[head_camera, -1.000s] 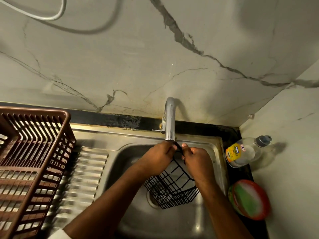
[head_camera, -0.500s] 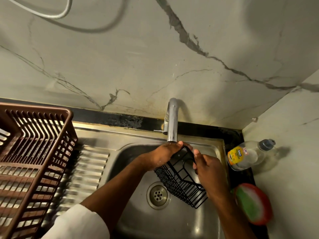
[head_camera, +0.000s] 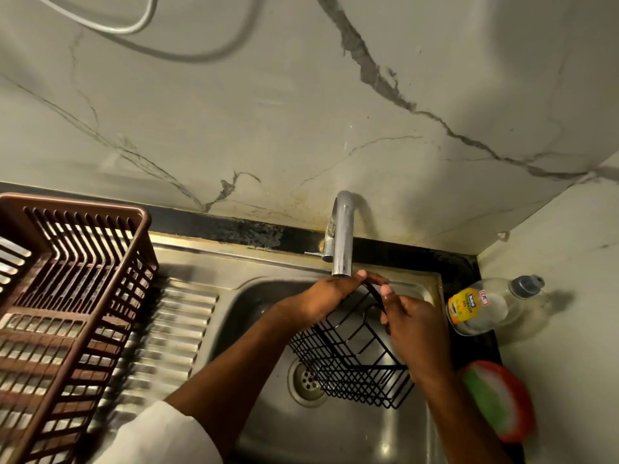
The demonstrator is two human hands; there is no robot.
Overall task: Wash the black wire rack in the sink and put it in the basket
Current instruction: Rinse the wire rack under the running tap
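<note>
A pale marble wall (head_camera: 234, 128) with dark veins fills the far half of my view, and a grey hose (head_camera: 134, 28) loops across its top. Below it I see the steel sink (head_camera: 335, 437), its ribbed draining board to the left carrying the brown plastic basket (head_camera: 67, 296). The chrome tap (head_camera: 342, 236) curves over the far edge of the basin. The black wire rack (head_camera: 351, 363) is tilted over the basin, just right of the drain (head_camera: 306, 380), under the spout. My left hand (head_camera: 326, 298) curls over the rack's far top edge; my right hand (head_camera: 415, 324) grips its handle wire, fingers clamped on it. On the table at right, a dishwash gel bottle (head_camera: 485, 304) lies on its side, and nearer me sits a red dish with a green scrubber (head_camera: 499, 400).
</note>
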